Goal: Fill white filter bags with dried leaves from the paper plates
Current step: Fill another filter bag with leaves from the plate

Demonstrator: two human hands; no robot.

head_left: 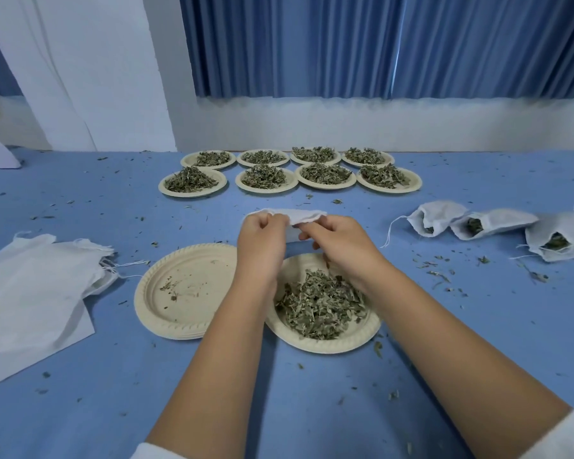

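A white filter bag (304, 215) lies just beyond a paper plate (325, 342) heaped with dried leaves (322, 304). My left hand (262, 241) grips the bag's left edge with curled fingers. My right hand (340, 240) pinches its right edge. Both hands hover over the far rim of the leaf plate. Left of it is a stack of paper plates (183, 293), the top one holding only crumbs.
Several plates of leaves (265, 178) stand in two rows at the back. A pile of flat empty bags (37, 289) lies at the left. Filled bags (434, 218) with strings lie at the right. Leaf crumbs dot the blue tablecloth (312, 409).
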